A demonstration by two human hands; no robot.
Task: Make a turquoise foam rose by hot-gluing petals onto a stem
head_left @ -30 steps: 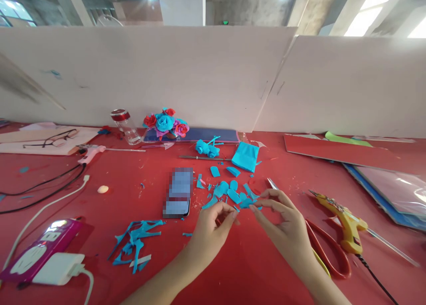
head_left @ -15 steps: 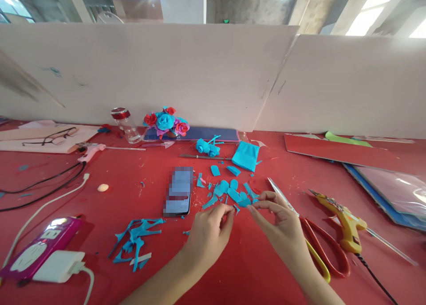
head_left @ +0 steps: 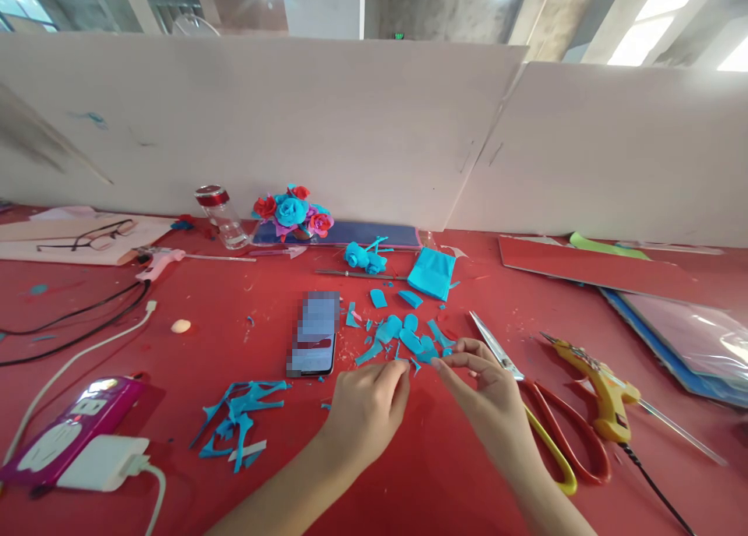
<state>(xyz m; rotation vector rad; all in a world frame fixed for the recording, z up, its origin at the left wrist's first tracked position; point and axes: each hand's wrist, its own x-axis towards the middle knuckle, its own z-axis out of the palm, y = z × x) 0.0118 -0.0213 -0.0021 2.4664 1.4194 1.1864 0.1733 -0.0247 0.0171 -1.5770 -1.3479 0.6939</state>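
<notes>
My left hand [head_left: 371, 403] is closed in a pinch, thumb against forefinger, just below the scattered blue paper pieces [head_left: 411, 340]. What sits in that pinch, if anything, is hidden; a thin blue sliver shows just above the fingertips. To its right, my right hand [head_left: 488, 392] has thumb and forefinger brought together at the edge of the pile, by a small blue paper piece [head_left: 447, 352]. Its other fingers are curled, and I cannot make out what the tips hold. Red-and-yellow-handled scissors [head_left: 584, 442] lie partly behind the right hand, blades pointing away.
A phone [head_left: 315, 333] and blue paper offcuts [head_left: 239, 423] lie left of my hands. Farther back are blue paper roses [head_left: 365, 257], folded blue paper [head_left: 431, 273], a flower arrangement [head_left: 292, 213] and a bottle [head_left: 222, 216]. A yellow glue gun [head_left: 611, 403] lies right; a magenta power strip [head_left: 75, 435] lies left.
Both hands keep almost the same pose and place. The view has shifted very slightly; the objects on the table stay where they were.
</notes>
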